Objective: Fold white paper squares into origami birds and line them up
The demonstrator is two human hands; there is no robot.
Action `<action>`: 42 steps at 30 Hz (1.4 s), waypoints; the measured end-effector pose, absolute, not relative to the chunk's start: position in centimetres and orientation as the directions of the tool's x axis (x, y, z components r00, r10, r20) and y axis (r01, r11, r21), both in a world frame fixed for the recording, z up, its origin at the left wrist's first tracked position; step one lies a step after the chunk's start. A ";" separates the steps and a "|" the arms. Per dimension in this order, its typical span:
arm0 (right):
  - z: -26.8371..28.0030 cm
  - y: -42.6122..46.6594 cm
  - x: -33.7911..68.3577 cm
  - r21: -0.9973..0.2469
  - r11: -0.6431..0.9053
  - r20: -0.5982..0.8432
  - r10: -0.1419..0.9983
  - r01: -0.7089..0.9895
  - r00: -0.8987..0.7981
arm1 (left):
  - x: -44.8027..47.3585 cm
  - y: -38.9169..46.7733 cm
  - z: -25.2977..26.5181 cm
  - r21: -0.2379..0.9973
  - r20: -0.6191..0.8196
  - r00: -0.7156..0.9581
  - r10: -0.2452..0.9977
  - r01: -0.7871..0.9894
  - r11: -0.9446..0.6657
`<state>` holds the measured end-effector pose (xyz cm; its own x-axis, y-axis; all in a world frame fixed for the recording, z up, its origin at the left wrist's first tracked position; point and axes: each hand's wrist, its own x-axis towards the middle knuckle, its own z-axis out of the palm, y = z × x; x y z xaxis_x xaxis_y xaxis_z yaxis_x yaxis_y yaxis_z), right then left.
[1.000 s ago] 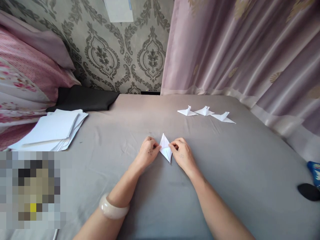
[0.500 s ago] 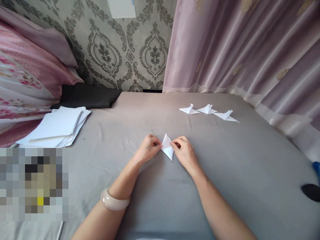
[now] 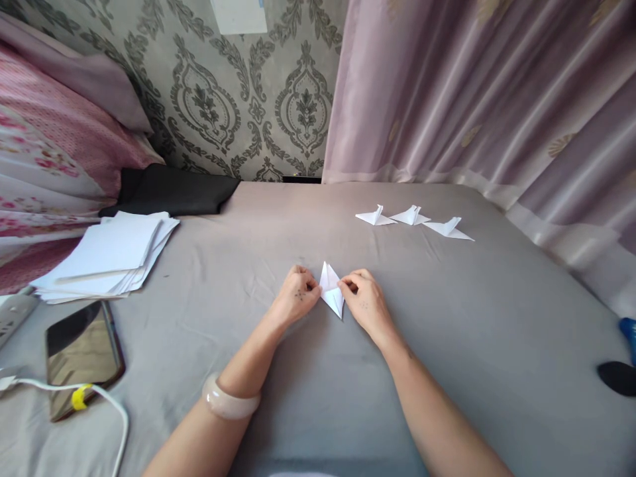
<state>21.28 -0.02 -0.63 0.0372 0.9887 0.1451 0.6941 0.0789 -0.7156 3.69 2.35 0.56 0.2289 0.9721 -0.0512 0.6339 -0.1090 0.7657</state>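
A small folded white paper (image 3: 332, 296), shaped like a narrow diamond with its upper tip split in two, lies on the grey cloth between my hands. My left hand (image 3: 299, 295) pinches its left edge with thumb and fingers. From the other side, my right hand (image 3: 364, 298) grips the right edge in the same way. Creases and a flap show on the paper's front. Farther back on the right are three folded paper birds (image 3: 410, 216) in a row.
At the left are a stack of white paper (image 3: 109, 248), a black folded item (image 3: 173, 190), a phone (image 3: 84, 351) with a white cable (image 3: 116, 404) across it, and a power strip (image 3: 17, 311). A black oval object (image 3: 617, 378) sits at the right edge.
The paper's single top point has parted into two tips, one leaning left. Both hands stay at its sides, nearly in place.
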 end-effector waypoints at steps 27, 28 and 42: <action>1.0 -2.3 20.4 -0.323 0.304 0.167 0.950 0.896 -0.262 | 8.0 -1.7 1.2 0.033 -0.021 0.542 0.840 0.840 -0.542; 1.1 -2.6 20.4 -0.262 0.314 0.154 0.947 0.913 -0.282 | 8.2 -2.0 1.2 0.025 -0.019 0.525 0.851 0.851 -0.524; 1.6 -3.6 20.0 -0.095 0.223 0.131 0.969 0.970 -0.210 | 6.1 -1.2 2.6 0.317 0.011 0.459 0.889 0.841 -0.438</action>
